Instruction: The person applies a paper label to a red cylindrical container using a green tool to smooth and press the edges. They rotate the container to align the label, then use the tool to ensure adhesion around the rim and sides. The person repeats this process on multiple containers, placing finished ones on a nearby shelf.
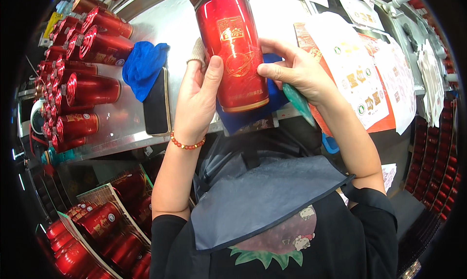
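A glossy red bottle [233, 55] with gold lettering and a gold rim at its base is held up between my hands, tilted, its neck end away from me. My left hand [200, 84] grips its left side, thumb on the front and a pale finger cover behind. On the other side, my right hand [292, 67] holds it with thumb and fingers. A green, flat-looking tool [297, 103] shows beneath the right palm; whether that hand also holds it, I cannot tell. Below the bottle, a blue cloth [243, 120] lies at the table edge.
Several red bottles [92, 89] stand along the left of the metal table [131, 128]. Near them are a crumpled blue cloth [145, 67] and a dark phone [156, 108]. Printed sheets [362, 79] cover the right side. A divided box of red bottles [99, 220] sits lower left.
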`<state>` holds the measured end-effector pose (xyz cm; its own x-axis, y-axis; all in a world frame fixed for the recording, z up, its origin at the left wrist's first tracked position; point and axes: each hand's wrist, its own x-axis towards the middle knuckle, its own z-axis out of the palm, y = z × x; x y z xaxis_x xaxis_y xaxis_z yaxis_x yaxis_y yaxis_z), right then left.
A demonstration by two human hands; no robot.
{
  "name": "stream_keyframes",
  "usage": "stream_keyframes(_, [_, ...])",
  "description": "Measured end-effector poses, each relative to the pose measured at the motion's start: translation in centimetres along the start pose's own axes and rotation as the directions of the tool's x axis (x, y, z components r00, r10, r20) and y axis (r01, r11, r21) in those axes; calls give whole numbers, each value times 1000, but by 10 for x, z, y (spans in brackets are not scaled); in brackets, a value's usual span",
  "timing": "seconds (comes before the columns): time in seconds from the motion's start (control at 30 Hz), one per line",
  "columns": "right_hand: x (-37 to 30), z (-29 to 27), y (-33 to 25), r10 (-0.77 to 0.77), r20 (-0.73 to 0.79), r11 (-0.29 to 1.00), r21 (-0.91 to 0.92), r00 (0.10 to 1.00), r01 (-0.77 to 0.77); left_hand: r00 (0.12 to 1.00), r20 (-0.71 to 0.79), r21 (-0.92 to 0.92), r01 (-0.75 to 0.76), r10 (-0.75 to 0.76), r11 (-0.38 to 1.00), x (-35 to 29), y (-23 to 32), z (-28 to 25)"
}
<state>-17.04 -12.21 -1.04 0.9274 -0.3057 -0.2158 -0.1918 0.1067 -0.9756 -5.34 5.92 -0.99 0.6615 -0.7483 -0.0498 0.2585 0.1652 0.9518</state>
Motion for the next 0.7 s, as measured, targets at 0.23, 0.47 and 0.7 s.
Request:
stream_keyframes(0.23, [1,-5,-2,32,24,997,70,999,-34,998,31,-61,50,-48,997,-1,0,-4])
stream_keyframes(0.47, [3,-5,-2,-14,45,1000,-18,999,15,999,46,-8,-8,8,1000,-1,-1,0])
stream_keyframes(0.7, [15,-28,4,-32,-48,999,32,998,34,997,63,9,-42,42,999,-1,-2,-1])
